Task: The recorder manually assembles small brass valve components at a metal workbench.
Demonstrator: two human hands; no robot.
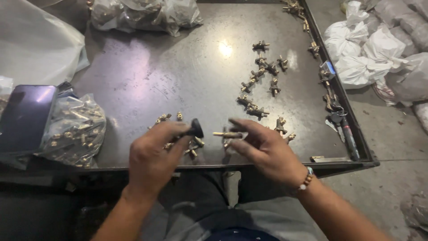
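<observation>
While your left hand [154,156] pinches a black knob [196,128] over the tray's [147,85] near edge, your right hand [263,149] grips a brass stem [227,134] pointed toward it, not touching. Clear bag [76,129] of brass parts left; white sacks [370,53] right, on the floor.

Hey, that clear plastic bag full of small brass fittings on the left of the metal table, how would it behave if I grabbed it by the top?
The clear plastic bag of small brass fittings would probably feel heavy for its size, since it bulges with metal parts. It slumps on the dark metal table, so it would likely sag and shift, not stay stiff. The thin film might stretch or tear.
</observation>
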